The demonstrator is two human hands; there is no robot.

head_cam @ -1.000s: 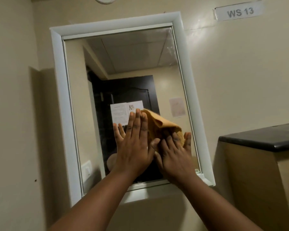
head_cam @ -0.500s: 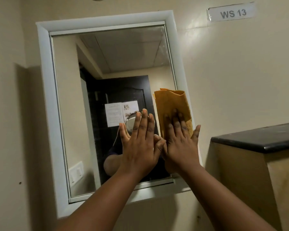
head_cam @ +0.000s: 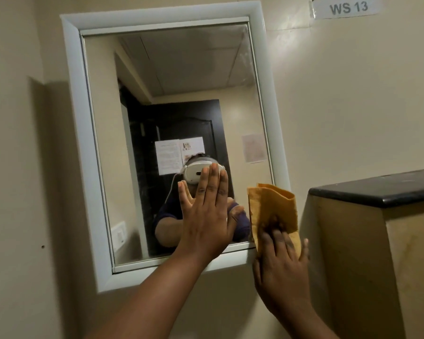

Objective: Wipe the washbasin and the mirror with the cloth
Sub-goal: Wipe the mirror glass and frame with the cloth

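A: Where is the cloth [head_cam: 272, 211]?
B: At about four o'clock of the mirror [head_cam: 171, 133], over the lower right corner of its white frame [head_cam: 72, 99]. It is orange-yellow and folded, and its top edge stands up free above the fingers.

A: What holds it there?
B: The right hand [head_cam: 280, 267]. Its fingers are straight and spread, pressing the cloth flat against the frame and the edge of the glass.

A: And the left hand [head_cam: 207, 214]?
B: Flat on the glass, fingers straight and close together, thumb out to the side, holding nothing. It sits near six o'clock of the mirror, just beside the cloth but apart from it.

A: Is the washbasin in view?
B: No, I cannot see it from here.

A: What else is around the mirror?
B: At three o'clock of it a black-topped ledge [head_cam: 375, 189] juts from the wall, close to the cloth. At one o'clock a sign [head_cam: 348, 8] reads "WS 13". The glass reflects a dark door with papers stuck to it.
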